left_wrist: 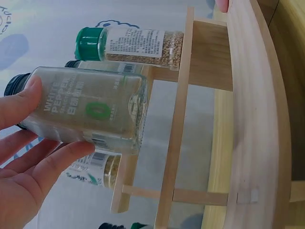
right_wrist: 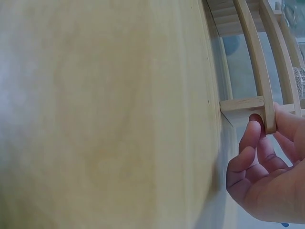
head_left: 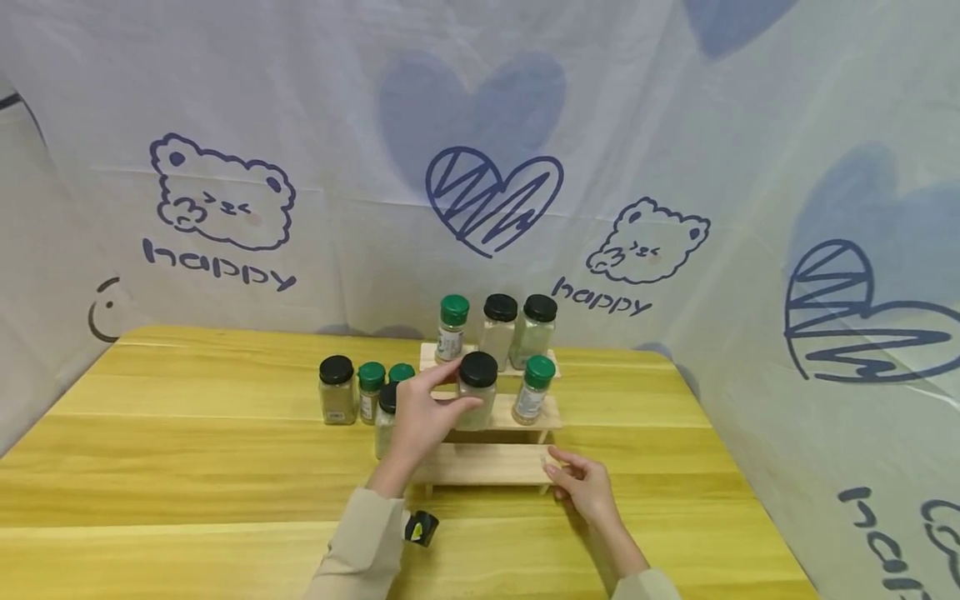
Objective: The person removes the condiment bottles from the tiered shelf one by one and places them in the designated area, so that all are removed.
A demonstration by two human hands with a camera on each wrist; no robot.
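Pale sleeves come in from the bottom edge of the head view, nearest the camera, and both hands are at a three-step wooden rack on a yellow wood-grain table. The left hand pinches a white pepper jar, clear glass with a black lid, at the middle step. The right hand grips the right end of the lowest step. Right of the held jar, a green-lidded shaker stands on the middle step. On the top step, left to right, are a green-capped bottle and two black-capped jars. Left of the rack, four containers, two with black lids and two with green, stand close together, one partly hidden by the left hand. A small black object beside the left sleeve is too unclear to name. Behind hangs a white cloth printed with blue hearts, bears and the word "happy".

From the left wrist, everything appears sideways. The thumb presses the glass near the black lid, with fingers on the opposite side. Lettering reads "White Pepper", beside a green mark. A gap shows between the jar's base and the middle step.

From the right wrist, thumb and fingers pinch the board's end beside its wooden support.
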